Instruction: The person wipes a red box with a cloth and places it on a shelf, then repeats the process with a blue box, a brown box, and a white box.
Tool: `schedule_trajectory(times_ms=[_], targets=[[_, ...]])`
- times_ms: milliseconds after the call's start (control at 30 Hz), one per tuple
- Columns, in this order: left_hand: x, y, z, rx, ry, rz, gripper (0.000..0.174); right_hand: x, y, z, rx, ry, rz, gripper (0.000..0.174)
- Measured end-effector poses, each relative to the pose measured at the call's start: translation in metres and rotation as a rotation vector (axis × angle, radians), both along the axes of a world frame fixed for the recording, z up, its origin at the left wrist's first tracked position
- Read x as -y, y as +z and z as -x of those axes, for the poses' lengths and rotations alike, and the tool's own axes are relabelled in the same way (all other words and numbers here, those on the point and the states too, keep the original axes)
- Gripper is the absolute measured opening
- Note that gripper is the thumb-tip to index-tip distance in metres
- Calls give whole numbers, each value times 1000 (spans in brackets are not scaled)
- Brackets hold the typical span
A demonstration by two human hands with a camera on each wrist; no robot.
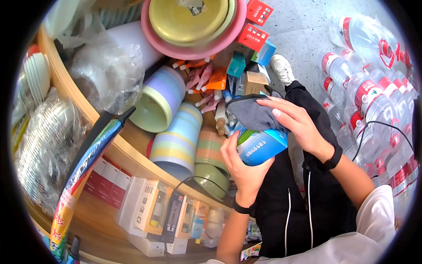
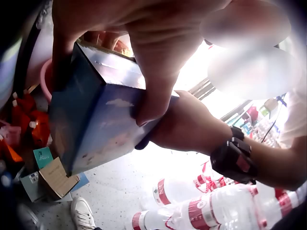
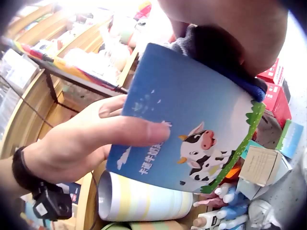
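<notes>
Gripping blue box (image 1: 266, 145), contents hidden

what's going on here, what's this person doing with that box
A person is holding a blue box with a cartoon cow on it in the left hand. The right hand rests its fingers on a grey cloth laid against the box, so they may be wiping it. The box is held up, not set down. Striped bins are to the person's left, and clear bottles with red labels are to their right.
</notes>
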State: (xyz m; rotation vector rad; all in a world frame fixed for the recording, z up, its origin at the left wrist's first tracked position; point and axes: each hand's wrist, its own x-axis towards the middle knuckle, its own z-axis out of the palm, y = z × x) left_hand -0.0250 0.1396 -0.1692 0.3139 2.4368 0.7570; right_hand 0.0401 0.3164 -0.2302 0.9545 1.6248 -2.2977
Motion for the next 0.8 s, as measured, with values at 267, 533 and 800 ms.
schedule_trajectory(times_ms=[267, 533, 800], targets=[[28, 10, -26, 76, 95, 75, 92, 62, 56, -10, 291, -94, -197, 28], [51, 24, -14, -51, -76, 163, 69, 88, 77, -10, -310, 558, -925, 35], [74, 23, 6, -10, -73, 165, 78, 70, 56, -23, -540, 688, -797, 36]])
